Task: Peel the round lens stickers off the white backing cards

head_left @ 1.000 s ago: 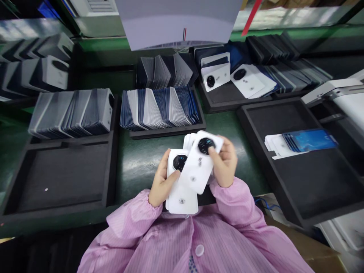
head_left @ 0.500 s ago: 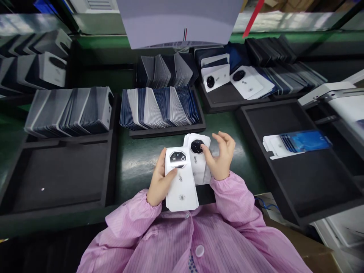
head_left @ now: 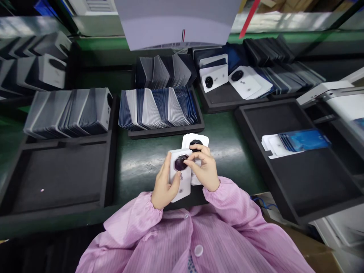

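My left hand (head_left: 166, 185) is closed around a stack of white phone-shaped panels (head_left: 182, 187), its thumb lying on the front face. The top panel has a dark, glossy camera disc (head_left: 181, 162) and small printed marks below. At the right edge of that disc, my right hand (head_left: 206, 168) has thumb and index finger pinched together. Whatever is between those fingertips is too small to make out. Behind both hands, a second pile of white phone-shaped panels (head_left: 186, 140) rests on the green bench (head_left: 145, 163), partly covered by my right hand.
Dark trays with upright rows of phone-shaped panels (head_left: 159, 110) stand across the back and at the left (head_left: 68, 113). A black tray (head_left: 313, 185) on the right holds blue-faced panels (head_left: 305, 140). A large white sheet (head_left: 179, 22) hangs above the back.
My right hand has moved left and down from the second pile to the top panel in my left hand. The held stack has tilted, and its camera disc now looks dark instead of silvery.
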`<state>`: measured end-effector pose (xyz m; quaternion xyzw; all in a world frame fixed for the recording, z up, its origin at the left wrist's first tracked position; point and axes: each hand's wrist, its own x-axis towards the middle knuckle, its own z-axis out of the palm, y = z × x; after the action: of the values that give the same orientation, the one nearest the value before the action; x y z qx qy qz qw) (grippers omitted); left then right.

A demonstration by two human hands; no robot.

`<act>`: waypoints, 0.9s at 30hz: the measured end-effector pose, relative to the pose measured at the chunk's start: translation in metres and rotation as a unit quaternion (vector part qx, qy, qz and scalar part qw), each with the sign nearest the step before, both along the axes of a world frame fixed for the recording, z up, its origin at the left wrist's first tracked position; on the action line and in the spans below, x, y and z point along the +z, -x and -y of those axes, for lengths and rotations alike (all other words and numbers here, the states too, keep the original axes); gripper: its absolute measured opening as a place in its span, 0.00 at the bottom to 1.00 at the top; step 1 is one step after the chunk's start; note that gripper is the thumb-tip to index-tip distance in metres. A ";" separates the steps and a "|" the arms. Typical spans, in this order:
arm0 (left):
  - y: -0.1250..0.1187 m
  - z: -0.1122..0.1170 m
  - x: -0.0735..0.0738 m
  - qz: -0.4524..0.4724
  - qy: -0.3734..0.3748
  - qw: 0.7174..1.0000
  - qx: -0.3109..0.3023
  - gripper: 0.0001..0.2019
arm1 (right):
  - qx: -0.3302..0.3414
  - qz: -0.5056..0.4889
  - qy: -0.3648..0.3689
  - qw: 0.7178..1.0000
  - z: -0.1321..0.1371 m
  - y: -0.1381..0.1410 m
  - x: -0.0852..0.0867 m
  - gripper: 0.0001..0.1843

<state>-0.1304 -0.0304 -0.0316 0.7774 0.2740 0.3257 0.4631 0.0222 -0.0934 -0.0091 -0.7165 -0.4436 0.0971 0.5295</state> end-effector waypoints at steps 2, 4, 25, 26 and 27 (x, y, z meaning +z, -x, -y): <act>0.000 0.000 0.001 0.014 0.047 0.999 0.012 0.36 | 0.011 0.059 -0.037 0.997 0.002 0.002 0.001 0.05; -0.001 -0.001 0.003 0.035 0.111 0.993 0.027 0.34 | 0.065 0.131 -0.090 0.985 0.002 0.006 0.000 0.05; -0.001 -0.006 0.009 0.098 0.164 0.980 0.053 0.33 | 0.271 0.201 -0.213 0.917 0.002 0.007 -0.005 0.12; -0.001 -0.006 0.008 0.097 0.166 0.980 0.053 0.34 | 0.270 0.202 -0.212 0.917 0.002 0.007 -0.004 0.12; -0.001 -0.006 0.008 0.096 0.167 0.980 0.052 0.34 | 0.269 0.203 -0.210 0.918 0.003 0.007 -0.004 0.12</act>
<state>-0.1293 -0.0244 -0.0232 0.6389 0.3186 0.3723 0.5931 0.0155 -0.0960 -0.0129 -0.4463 -0.7278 -0.0069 0.5207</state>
